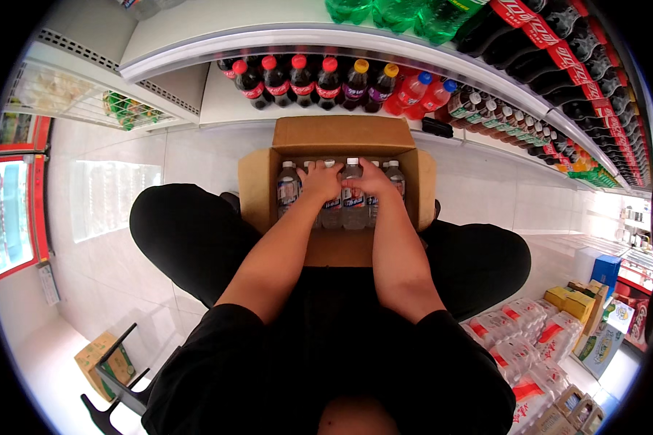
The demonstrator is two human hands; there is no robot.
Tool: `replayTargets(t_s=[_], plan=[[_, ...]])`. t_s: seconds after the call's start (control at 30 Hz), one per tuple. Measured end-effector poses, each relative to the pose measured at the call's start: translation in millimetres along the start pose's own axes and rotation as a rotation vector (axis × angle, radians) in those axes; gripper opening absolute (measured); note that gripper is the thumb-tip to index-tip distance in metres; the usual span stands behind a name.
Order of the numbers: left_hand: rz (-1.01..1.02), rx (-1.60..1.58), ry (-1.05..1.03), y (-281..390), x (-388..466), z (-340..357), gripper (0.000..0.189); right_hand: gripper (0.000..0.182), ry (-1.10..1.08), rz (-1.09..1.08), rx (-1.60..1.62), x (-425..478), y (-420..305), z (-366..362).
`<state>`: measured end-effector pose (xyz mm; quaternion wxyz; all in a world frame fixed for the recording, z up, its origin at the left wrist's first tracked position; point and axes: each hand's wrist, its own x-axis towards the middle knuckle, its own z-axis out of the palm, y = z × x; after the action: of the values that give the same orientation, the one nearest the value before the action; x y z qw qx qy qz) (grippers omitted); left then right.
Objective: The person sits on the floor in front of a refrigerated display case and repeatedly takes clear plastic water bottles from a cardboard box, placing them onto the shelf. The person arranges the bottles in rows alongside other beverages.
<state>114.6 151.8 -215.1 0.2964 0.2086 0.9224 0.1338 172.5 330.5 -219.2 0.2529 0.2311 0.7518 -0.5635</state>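
An opened cardboard box (344,133) stands between my legs with its flaps folded outward. Inside, several clear plastic bottles with white caps and printed labels stand upright in rows. My left hand (322,182) rests over the bottles left of the middle, its fingers spread around one white cap; its grip beneath is hidden. My right hand (373,179) is around the upper part of a clear bottle (353,204) near the middle, thumb across its front. Another clear bottle (288,187) stands at the box's left side, apart from my hands.
Ahead, a low shelf (217,103) holds cola bottles (302,84) and other drinks; its upper shelf edge (305,41) overhangs them. A black object (438,128) lies by the shelf. Shrink-wrapped bottle packs (522,348) stand behind right, a carton (106,364) and black chair (122,380) behind left.
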Motion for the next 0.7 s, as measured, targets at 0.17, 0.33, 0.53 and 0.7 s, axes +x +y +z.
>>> replayTargets(t_s=[0.17, 0.33, 0.53, 0.7], plan=[[0.04, -0.017, -0.032, -15.5, 2.1, 11.1, 0.048, 0.074, 0.279, 0.016, -0.629, 13.4, -7.6, 12.7], [0.052, 0.045, -0.149, -21.4, -0.6, 15.1, 0.055, 0.035, -0.02, 0.078, -0.642, 45.2, 9.3, 12.9], [0.098, 0.151, -0.142, -17.9, -8.6, 18.8, 0.068, 0.013, -0.182, 0.302, -0.535, 59.1, 32.5, 40.1], [0.088, 0.18, -0.125, -15.6, -13.3, 21.8, 0.075, 0.027, 0.427, 0.015, -0.651, 46.8, 6.4, 44.3]])
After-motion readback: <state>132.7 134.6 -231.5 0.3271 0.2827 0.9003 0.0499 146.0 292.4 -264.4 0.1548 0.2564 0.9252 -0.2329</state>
